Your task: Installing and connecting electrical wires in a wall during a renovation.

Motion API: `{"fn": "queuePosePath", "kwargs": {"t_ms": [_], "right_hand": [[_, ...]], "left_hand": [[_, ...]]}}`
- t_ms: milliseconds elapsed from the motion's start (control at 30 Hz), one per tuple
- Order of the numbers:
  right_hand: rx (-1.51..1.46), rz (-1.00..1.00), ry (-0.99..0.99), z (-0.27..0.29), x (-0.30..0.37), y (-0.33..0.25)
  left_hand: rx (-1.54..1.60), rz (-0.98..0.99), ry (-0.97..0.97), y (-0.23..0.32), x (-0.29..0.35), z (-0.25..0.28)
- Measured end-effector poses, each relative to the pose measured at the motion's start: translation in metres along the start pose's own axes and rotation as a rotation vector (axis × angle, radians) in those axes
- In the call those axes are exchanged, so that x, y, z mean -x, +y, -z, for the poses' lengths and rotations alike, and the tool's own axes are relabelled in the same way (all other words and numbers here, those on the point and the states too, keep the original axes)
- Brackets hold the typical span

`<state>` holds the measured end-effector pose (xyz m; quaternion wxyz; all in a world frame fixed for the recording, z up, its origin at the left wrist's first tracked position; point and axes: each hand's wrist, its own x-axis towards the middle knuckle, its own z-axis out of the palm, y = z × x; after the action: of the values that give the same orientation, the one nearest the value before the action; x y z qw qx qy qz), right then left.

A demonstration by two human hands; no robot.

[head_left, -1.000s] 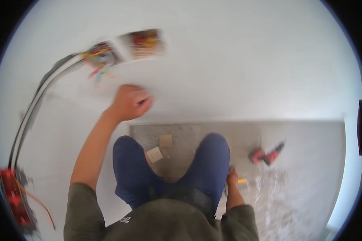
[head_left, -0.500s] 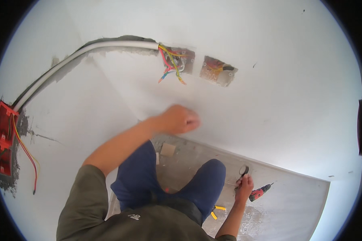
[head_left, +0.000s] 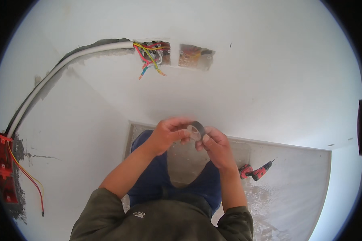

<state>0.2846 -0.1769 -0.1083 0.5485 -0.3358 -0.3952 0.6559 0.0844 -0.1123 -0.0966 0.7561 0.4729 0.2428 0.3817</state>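
A roll of black electrical tape (head_left: 198, 127) is held between my two hands in front of my lap. My left hand (head_left: 166, 135) pinches it at its left side, slightly blurred. Thumb and fingers of my right hand (head_left: 218, 147) grip its lower right edge. Above the hands, stripped-end wires (head_left: 148, 59) in red, yellow-green, blue and white hang from a wall box recess (head_left: 164, 57). A white conduit (head_left: 74, 58) curves down from that recess to the left.
At the far left, a red double wall box (head_left: 4, 160) has loose red and yellow wires (head_left: 28, 175) hanging from it. A second recess (head_left: 196, 57) sits right of the first. A red and black cordless drill (head_left: 258, 172) lies on the floor at right.
My right hand has brought the tape roll up from near the floor to in front of my lap. My left hand has moved down and now touches the roll.
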Motion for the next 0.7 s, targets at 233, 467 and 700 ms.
{"fn": "queuePosePath", "kwargs": {"t_ms": [233,467,700], "right_hand": [[0.705,0.448,0.095,-0.023,-0.011,-0.012],[0.278,0.132,0.083,-0.038,-0.02,0.001],[0.68,0.442,0.199,-0.063,-0.023,-0.006]], "left_hand": [[-0.612,-0.289,0.046,0.016,0.014,-0.001],[-0.275,-0.32,0.057,0.007,0.021,0.02],[-0.388,-0.349,0.045,0.014,0.034,0.029]]}}
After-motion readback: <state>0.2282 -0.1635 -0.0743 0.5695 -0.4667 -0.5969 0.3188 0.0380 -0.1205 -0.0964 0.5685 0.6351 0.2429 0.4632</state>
